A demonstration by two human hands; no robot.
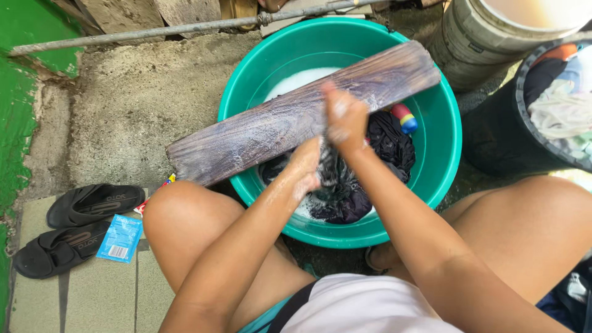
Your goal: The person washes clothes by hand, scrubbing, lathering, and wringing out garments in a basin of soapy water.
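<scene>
Big teal basin (447, 132) of soapy water with a wooden washboard (259, 126) laid across its rim. Dark wet garment (345, 191) is bunched at the board's near edge, half in the suds. Both soapy hands, left hand (304, 165) and right hand (345, 120), look clenched on it, though foam blurs the fingers. 2 black sandals (74, 225) off left.

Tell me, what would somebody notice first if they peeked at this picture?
First, the big green basin in the middle, with a soapy wooden board lying across its rim. Both hands, left hand and right hand, grip a dark wet cloth against the board. Down at the left, two black sandals sit beside a small blue sachet.
</scene>
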